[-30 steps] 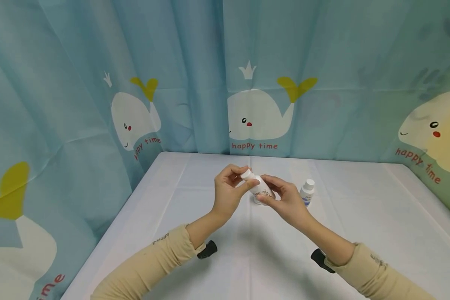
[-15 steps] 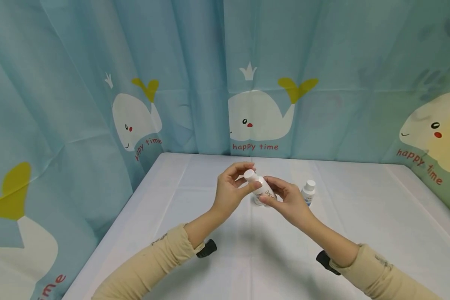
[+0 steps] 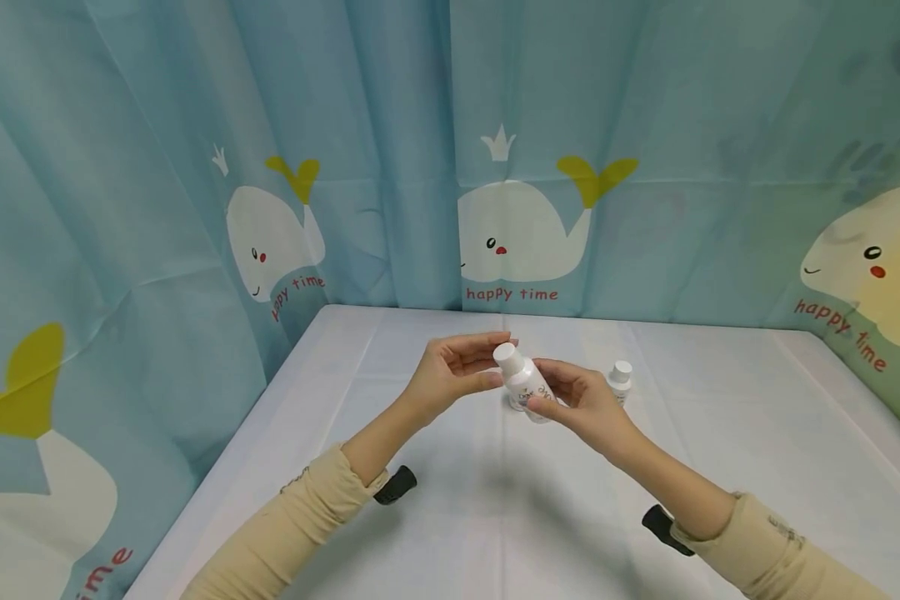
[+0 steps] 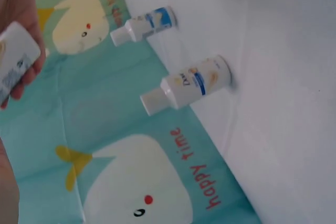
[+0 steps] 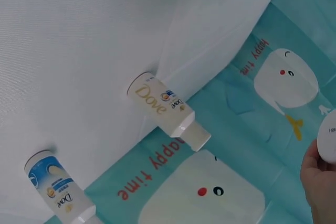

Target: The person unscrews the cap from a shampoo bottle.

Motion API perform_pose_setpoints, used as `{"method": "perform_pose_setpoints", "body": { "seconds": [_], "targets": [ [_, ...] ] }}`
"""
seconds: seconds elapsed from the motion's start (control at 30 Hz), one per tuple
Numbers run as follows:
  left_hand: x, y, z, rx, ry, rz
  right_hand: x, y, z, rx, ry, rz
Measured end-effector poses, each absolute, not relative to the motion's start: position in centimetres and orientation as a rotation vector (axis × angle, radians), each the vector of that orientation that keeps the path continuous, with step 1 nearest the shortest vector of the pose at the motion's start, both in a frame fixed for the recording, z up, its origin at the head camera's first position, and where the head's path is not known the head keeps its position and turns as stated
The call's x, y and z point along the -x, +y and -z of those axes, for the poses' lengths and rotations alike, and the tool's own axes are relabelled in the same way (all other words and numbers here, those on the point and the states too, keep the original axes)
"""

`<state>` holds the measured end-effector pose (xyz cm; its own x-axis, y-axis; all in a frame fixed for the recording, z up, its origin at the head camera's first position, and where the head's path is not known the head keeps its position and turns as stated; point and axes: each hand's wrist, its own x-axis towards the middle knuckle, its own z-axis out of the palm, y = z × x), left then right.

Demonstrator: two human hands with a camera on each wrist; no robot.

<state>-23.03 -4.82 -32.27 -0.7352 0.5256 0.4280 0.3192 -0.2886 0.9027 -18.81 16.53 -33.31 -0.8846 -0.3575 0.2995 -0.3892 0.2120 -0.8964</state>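
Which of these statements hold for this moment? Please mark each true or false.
1. The right hand holds a small white plastic bottle in its grip, lifted above the white table. True.
2. The held bottle's white round cap has been removed. False: the cap sits on the bottle's neck.
3. The left hand is beside the cap end of the held bottle. True.
4. Four more bottles stand on the table. False: two stand there, a gold-labelled white bottle and a blue-labelled white bottle.
5. The backdrop is a plain grey wall. False: it is a teal whale-print curtain.
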Motion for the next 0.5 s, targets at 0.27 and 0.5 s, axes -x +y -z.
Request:
{"method": "perform_pose_setpoints", "body": {
  "seconds": [0.27, 0.5],
  "targets": [
    [23.8, -5.7, 32.2, -1.155, 1.646, -1.973, 18.6, 17.0, 33.5, -0.807, -2.567, -2.019],
    [24.1, -5.7, 32.2, -1.18, 1.593, -1.904, 18.4, 17.2, 33.6, -0.841, -2.562, -2.071]
  ]
}}
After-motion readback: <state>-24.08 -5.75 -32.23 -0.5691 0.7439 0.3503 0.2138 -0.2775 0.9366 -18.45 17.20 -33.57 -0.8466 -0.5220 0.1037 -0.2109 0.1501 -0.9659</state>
